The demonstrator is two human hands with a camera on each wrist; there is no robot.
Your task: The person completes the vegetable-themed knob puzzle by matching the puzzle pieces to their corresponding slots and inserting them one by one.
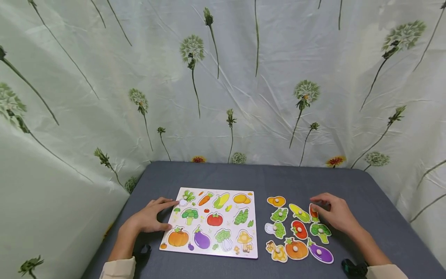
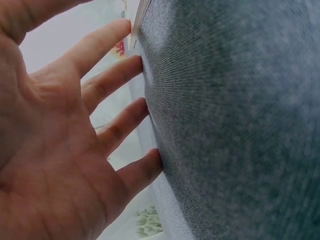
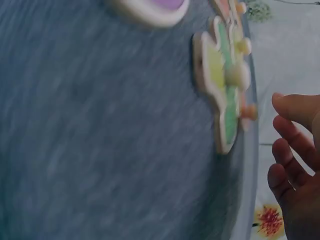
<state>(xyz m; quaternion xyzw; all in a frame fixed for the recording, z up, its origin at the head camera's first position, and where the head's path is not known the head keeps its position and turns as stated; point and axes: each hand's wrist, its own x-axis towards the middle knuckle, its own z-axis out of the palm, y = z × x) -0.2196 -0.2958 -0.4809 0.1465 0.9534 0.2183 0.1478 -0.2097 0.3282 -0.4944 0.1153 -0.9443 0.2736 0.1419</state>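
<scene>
Left hand (image 1: pixel 150 217) lay flat, palm down, fingers (image 2: pixel 107 82) straight and slightly spread, pointing forward and inward, right hand (image 1: pixel 333 214) hovered low with fingers (image 3: pixel 290 150) loosely bent, thumb forward, both forearms reached in from the near edge, pale sleeves at the wrists

head: above near edge of table (image 1: pixel 366 186), facing curtain | 2 wrist views: very close, low over same table (image 2: pixel 240 125)
</scene>
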